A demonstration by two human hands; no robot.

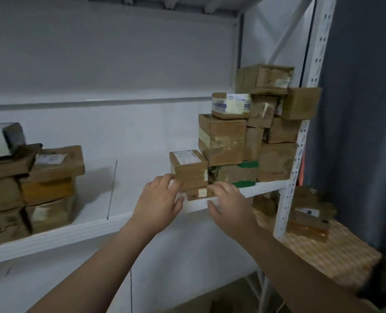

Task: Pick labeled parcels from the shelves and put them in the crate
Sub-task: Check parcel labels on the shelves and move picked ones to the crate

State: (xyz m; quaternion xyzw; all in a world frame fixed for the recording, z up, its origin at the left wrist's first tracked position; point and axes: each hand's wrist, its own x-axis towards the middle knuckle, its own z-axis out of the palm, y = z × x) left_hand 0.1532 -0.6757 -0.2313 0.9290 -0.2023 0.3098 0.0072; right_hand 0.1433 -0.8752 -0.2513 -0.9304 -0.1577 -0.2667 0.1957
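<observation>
Right now, nearest to me, both forearms reach up to the shelf's front lip [74,233]. The left hand [158,201] is half spread, its bent fingertips touching the left side of the labelled parcel [188,169] and its thumb held apart. The right hand [229,203] curls over the right end of the flat box [197,193] beneath that parcel. Blur keeps me from telling whether it has a firm hold.

Both boxes sit at the shelf's very edge. To the right a patterned orange surface [336,251] carries more boxes beyond the perforated upright [289,199]. Left of the hands I see bare board up to the left pile [52,190]. Just behind the parcel, the tall stack [275,161] crowds the right corner, then the white back wall [120,64].
</observation>
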